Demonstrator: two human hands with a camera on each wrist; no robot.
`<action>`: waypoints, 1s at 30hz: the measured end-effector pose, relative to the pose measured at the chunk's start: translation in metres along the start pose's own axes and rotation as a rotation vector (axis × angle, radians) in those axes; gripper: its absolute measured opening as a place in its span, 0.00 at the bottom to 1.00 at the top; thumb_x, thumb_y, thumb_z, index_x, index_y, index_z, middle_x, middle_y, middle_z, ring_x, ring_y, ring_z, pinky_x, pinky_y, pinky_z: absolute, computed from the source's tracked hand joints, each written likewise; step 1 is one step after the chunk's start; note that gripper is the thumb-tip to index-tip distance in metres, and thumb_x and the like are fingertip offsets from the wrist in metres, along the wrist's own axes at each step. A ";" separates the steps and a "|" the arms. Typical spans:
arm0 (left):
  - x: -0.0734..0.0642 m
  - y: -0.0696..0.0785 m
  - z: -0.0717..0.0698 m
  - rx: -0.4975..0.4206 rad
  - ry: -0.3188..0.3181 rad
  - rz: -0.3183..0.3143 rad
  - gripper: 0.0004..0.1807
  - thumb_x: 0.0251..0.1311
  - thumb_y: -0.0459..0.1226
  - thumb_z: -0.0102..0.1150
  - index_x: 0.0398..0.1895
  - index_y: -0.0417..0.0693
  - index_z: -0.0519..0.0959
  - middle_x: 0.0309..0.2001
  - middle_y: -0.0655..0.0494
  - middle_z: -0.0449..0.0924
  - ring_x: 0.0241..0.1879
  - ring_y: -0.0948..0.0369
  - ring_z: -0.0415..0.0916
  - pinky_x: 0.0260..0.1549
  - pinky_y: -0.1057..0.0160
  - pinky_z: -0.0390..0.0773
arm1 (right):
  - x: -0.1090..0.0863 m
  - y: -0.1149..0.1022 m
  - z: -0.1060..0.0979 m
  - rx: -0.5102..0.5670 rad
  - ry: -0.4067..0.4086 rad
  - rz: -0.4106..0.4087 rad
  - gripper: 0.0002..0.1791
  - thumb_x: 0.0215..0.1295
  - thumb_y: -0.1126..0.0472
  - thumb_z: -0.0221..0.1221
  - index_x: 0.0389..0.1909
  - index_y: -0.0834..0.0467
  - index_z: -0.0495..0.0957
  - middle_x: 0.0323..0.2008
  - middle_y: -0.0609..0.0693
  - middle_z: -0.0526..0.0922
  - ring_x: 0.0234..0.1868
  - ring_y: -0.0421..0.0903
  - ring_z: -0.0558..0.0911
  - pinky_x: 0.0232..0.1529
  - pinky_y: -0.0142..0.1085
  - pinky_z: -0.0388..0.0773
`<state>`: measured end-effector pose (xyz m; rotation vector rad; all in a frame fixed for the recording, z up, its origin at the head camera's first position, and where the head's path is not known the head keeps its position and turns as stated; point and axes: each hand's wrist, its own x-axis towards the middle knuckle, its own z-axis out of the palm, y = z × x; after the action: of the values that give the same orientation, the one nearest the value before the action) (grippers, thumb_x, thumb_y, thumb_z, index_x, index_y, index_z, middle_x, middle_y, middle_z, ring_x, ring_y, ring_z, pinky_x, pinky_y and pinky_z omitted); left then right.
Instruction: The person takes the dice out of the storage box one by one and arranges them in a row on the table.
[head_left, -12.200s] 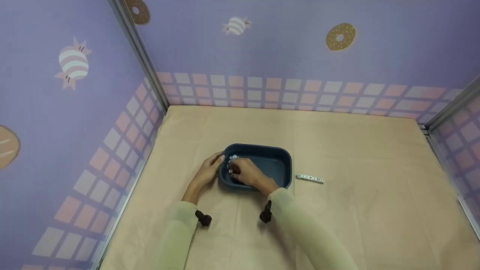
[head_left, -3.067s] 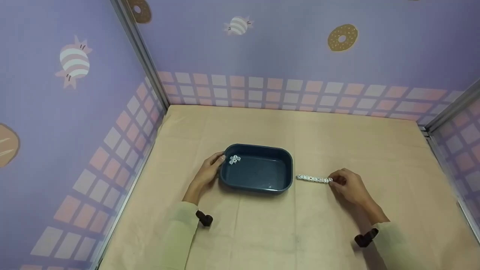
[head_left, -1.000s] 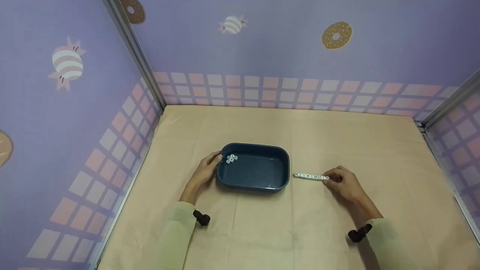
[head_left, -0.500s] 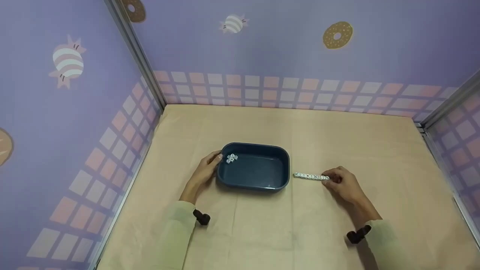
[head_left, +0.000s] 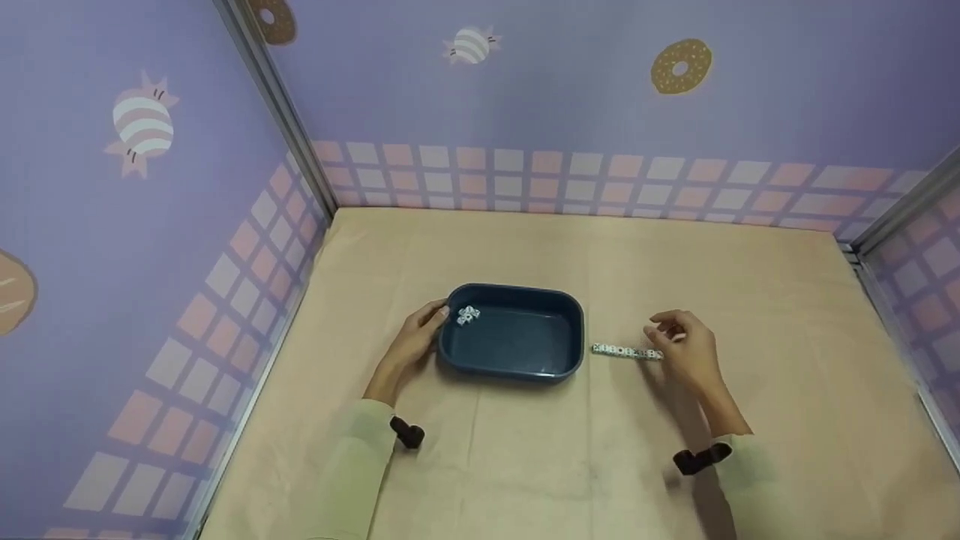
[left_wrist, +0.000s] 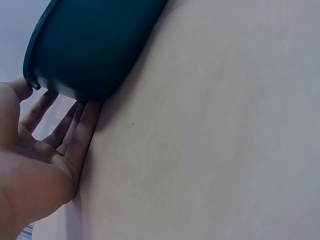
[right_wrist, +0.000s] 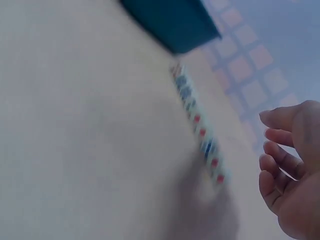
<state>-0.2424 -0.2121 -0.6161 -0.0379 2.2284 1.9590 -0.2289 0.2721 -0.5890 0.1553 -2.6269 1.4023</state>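
My left hand [head_left: 415, 336] holds the left end of a dark blue plastic tub [head_left: 525, 352], thumb at the rim and fingers against the outer wall. In the left wrist view, the fingertips [left_wrist: 90, 111] meet the lower side of the tub. Inside, several white dice [head_left: 468, 315] cluster at the left end. To the right of the tub, more dice stand in a straight row [head_left: 627, 352] on the cloth. My right hand [head_left: 688, 352] hovers by the row's right end, fingers loosely bent, with nothing between them. Red and blue pips show on the row [right_wrist: 202, 132], blurred in the right wrist view.
A beige cloth [head_left: 525, 465] covers the table. Purple patterned panels [head_left: 570, 97] rise behind and at both sides, with a metal post [head_left: 289, 112] at the back left corner. Small black devices [head_left: 701, 459] sit on both wrists.
The dice row has grown longer and the dice in the tub fewer since the oldest frame. My right hand has just let go of the end die and lifted; my left hand keeps its place.
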 end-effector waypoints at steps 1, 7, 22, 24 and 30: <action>0.000 0.000 0.000 -0.001 0.000 -0.001 0.29 0.81 0.50 0.54 0.78 0.47 0.71 0.73 0.43 0.73 0.69 0.47 0.73 0.62 0.49 0.77 | 0.003 -0.009 0.004 0.016 0.003 -0.021 0.13 0.73 0.62 0.68 0.52 0.66 0.84 0.42 0.57 0.83 0.43 0.49 0.79 0.42 0.25 0.75; 0.000 0.002 0.000 -0.002 -0.004 0.001 0.29 0.81 0.50 0.54 0.78 0.47 0.71 0.73 0.41 0.73 0.70 0.45 0.73 0.63 0.47 0.78 | 0.022 -0.058 0.040 0.077 -0.059 -0.160 0.11 0.71 0.64 0.70 0.50 0.63 0.86 0.39 0.54 0.85 0.42 0.48 0.82 0.41 0.30 0.77; -0.001 0.003 0.000 0.022 0.002 0.030 0.28 0.83 0.49 0.52 0.77 0.45 0.71 0.73 0.42 0.73 0.70 0.45 0.73 0.69 0.45 0.72 | 0.057 -0.133 0.148 0.131 -0.255 -0.381 0.12 0.71 0.63 0.70 0.50 0.66 0.85 0.42 0.53 0.87 0.40 0.47 0.86 0.41 0.39 0.84; -0.001 0.002 0.000 0.027 0.001 0.032 0.29 0.83 0.49 0.52 0.77 0.45 0.71 0.73 0.41 0.73 0.70 0.45 0.73 0.69 0.45 0.72 | 0.057 -0.138 0.164 0.153 -0.266 -0.375 0.13 0.71 0.63 0.70 0.50 0.67 0.85 0.43 0.54 0.87 0.40 0.47 0.86 0.42 0.40 0.84; -0.001 0.002 0.001 -0.012 -0.017 0.017 0.29 0.82 0.50 0.52 0.77 0.46 0.71 0.72 0.42 0.73 0.68 0.45 0.75 0.64 0.47 0.77 | 0.052 -0.141 0.206 0.148 -0.278 -0.323 0.13 0.72 0.64 0.69 0.53 0.66 0.85 0.47 0.56 0.87 0.46 0.48 0.87 0.49 0.41 0.85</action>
<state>-0.2412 -0.2104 -0.6136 -0.0047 2.2136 1.9742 -0.2758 0.0213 -0.5769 0.8078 -2.5436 1.5481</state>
